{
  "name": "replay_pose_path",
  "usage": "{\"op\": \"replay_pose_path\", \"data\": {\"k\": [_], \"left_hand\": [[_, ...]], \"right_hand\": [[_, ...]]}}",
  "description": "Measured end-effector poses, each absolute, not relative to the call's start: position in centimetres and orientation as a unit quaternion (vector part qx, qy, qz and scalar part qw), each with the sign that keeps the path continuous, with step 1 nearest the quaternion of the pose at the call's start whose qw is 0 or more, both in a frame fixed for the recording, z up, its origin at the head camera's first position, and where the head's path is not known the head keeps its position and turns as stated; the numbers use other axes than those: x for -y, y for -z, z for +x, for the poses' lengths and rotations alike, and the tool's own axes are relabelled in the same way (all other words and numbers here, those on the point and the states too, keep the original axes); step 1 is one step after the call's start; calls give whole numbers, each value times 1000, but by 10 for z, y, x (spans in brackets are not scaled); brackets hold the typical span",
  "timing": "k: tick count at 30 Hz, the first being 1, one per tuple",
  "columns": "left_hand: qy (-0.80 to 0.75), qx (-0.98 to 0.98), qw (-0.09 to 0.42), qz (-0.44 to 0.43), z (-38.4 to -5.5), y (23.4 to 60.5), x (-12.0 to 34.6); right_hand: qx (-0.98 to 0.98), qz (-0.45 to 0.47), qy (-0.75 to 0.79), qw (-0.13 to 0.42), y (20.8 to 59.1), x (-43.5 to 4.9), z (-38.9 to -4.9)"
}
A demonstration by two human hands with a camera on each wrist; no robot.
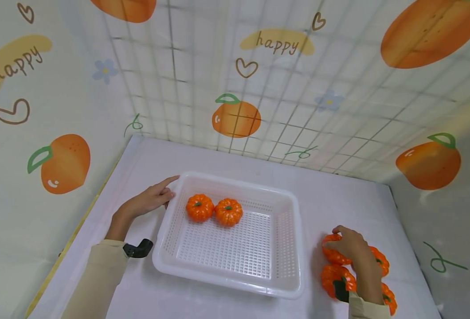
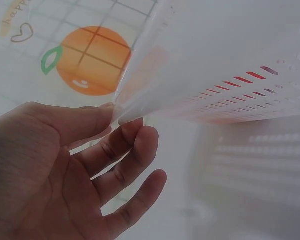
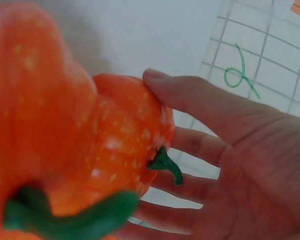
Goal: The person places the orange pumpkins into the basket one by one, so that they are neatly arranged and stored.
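Note:
A white plastic basket (image 1: 297, 243) with perforated walls stands in the middle of the table. Two small orange toy pumpkins with green stems, a left one (image 1: 200, 208) and a right one (image 1: 229, 212), lie inside near its back left. My left hand (image 1: 149, 199) pinches the basket's left rim near the back corner, thumb and fingertips meeting there in the left wrist view. On the right, my right hand (image 1: 354, 246) grips a toy pumpkin (image 3: 122, 135), thumb on one side and fingers behind. Beside it sits a closer pumpkin (image 3: 35, 95), large in the right wrist view.
More pumpkins lie around my right forearm: a front one (image 1: 334, 279), a right one (image 1: 380, 260) and a partly hidden one (image 1: 389, 299). A printed cloth with oranges and grid lines covers the back wall (image 1: 195, 106) and sides. The tabletop (image 1: 151, 153) is white.

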State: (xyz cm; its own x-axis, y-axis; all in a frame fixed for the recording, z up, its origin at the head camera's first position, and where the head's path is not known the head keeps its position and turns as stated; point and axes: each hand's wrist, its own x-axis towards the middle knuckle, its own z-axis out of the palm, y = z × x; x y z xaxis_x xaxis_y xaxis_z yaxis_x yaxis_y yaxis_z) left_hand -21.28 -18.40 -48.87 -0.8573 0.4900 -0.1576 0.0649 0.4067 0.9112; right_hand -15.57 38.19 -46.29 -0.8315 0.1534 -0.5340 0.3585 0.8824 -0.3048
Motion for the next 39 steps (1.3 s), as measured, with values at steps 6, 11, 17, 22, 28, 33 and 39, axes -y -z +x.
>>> {"op": "replay_pose_path", "data": {"k": [6, 11, 17, 22, 28, 33, 39], "left_hand": [[-517, -814, 205, 167, -214, 490, 184], [-517, -814, 203, 168, -213, 488, 185], [-519, -812, 203, 173, -211, 485, 184], [-518, -813, 204, 169, -211, 486, 184], [-520, -811, 204, 171, -212, 486, 184], [-522, -811, 204, 170, -211, 486, 184], [-523, -811, 204, 164, -211, 487, 184]], "right_hand": [[-948, 119, 192, 226, 462, -382, -156], [-957, 110, 182, 198, 456, -379, -157], [-959, 115, 181, 187, 443, -375, -157], [-959, 116, 185, 180, 436, -370, -157], [-966, 107, 177, 156, 426, -362, -158], [-974, 86, 168, 128, 418, -352, -158], [-978, 63, 162, 111, 408, -339, -160]]}}
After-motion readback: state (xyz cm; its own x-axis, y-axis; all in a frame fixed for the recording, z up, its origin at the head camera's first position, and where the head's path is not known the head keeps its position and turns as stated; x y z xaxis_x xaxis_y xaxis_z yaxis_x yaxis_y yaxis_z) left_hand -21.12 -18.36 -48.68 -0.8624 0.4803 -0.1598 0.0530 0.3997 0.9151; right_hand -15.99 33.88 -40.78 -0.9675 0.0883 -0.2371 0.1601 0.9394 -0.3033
